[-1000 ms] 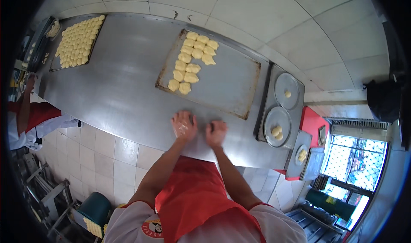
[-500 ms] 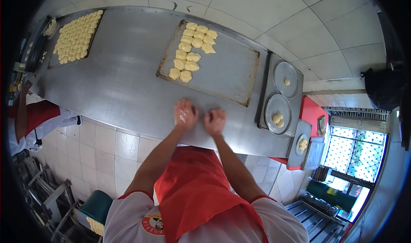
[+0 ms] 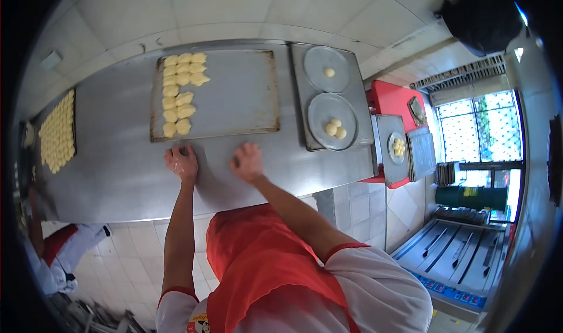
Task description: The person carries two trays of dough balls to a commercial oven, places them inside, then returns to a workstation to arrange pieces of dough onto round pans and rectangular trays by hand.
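Low on the steel counter, just in front of a worn baking tray, both hands are curled downward. My left hand has wet-looking, bent fingers; whatever is beneath them is hidden. Slightly to its right, my right hand, somewhat blurred, is also curled, its underside hidden. Pale yellow dough pieces stand in rows along the tray's left part. Right of that tray, a darker sheet holds two round metal plates with dough balls on them.
Another dough-filled tray is at far left, near a co-worker in white and red. At right stand a red table with trays and a plate, a window, a green cylinder and steel equipment. Black cloth hangs above.
The view has swung right, shifting the trays leftward in the picture and showing more steel equipment at right. My two hands have moved farther apart, both still curled near the counter.
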`<action>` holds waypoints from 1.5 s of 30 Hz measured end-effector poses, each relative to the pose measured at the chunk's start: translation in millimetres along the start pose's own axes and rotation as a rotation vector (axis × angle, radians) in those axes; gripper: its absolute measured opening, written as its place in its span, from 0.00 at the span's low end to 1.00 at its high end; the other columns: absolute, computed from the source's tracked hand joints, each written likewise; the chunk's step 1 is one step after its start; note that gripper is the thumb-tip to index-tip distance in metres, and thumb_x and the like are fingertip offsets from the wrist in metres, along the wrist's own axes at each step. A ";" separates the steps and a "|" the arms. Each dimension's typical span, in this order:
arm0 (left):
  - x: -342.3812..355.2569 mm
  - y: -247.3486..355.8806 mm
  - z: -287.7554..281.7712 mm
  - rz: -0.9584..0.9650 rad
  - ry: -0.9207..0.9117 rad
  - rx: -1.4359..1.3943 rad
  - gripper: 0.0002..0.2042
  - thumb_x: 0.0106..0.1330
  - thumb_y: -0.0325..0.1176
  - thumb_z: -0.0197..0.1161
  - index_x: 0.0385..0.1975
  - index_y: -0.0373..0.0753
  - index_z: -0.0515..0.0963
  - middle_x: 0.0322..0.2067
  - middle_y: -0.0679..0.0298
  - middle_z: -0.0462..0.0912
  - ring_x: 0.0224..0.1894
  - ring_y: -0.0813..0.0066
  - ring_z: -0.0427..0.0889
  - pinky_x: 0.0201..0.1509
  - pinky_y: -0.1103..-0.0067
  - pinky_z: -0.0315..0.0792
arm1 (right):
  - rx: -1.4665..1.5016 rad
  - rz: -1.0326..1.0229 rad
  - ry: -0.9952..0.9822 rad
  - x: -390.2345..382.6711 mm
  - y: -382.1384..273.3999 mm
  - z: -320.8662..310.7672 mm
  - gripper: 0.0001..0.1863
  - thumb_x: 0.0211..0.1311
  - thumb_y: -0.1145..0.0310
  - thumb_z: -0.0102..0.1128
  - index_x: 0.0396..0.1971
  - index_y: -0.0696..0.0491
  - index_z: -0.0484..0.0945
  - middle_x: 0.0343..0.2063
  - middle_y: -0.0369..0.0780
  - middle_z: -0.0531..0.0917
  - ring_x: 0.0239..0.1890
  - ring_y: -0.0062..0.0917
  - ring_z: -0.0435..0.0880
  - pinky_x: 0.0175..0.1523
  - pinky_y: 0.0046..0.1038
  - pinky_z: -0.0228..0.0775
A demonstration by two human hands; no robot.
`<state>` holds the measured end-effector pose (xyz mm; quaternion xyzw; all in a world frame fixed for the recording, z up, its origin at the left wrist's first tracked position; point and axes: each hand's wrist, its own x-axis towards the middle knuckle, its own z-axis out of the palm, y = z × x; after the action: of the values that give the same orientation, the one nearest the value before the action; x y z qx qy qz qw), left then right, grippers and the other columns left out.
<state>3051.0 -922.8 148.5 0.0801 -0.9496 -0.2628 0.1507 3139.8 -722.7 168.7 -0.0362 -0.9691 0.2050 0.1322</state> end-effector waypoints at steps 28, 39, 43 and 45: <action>-49.6 376.4 112.6 0.561 -0.801 -0.263 0.28 0.49 0.34 0.71 0.52 0.33 0.74 0.54 0.45 0.74 0.57 0.53 0.74 0.60 0.68 0.69 | 0.138 0.281 0.109 -9.4 329.9 -248.4 0.28 0.49 0.75 0.58 0.55 0.61 0.74 0.56 0.56 0.73 0.60 0.49 0.70 0.65 0.41 0.61; 208.9 127.9 96.7 -0.086 -0.399 0.284 0.19 0.57 0.40 0.60 0.44 0.34 0.78 0.44 0.49 0.81 0.48 0.52 0.81 0.54 0.63 0.74 | 0.497 0.228 0.046 103.4 194.9 -209.6 0.18 0.54 0.79 0.56 0.46 0.58 0.79 0.38 0.46 0.82 0.39 0.36 0.83 0.44 0.33 0.76; 192.1 152.6 76.8 0.005 -0.625 -0.572 0.12 0.55 0.37 0.62 0.35 0.37 0.77 0.26 0.61 0.80 0.28 0.71 0.78 0.35 0.72 0.74 | 0.599 0.175 -0.118 179.4 117.7 -113.2 0.16 0.57 0.78 0.57 0.46 0.57 0.80 0.37 0.45 0.82 0.38 0.32 0.83 0.41 0.30 0.78; 133.1 179.6 27.5 -0.120 -1.056 -1.548 0.07 0.55 0.29 0.67 0.32 0.41 0.76 0.30 0.75 0.78 0.32 0.85 0.76 0.37 0.82 0.72 | 0.545 0.130 -0.065 221.1 94.5 -54.8 0.18 0.57 0.78 0.58 0.49 0.56 0.79 0.36 0.45 0.82 0.38 0.32 0.83 0.42 0.30 0.78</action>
<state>2903.6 -788.0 252.5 -0.1233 -0.4505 -0.8310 -0.3021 2943.4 -587.6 232.0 -0.0548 -0.8778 0.4670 0.0922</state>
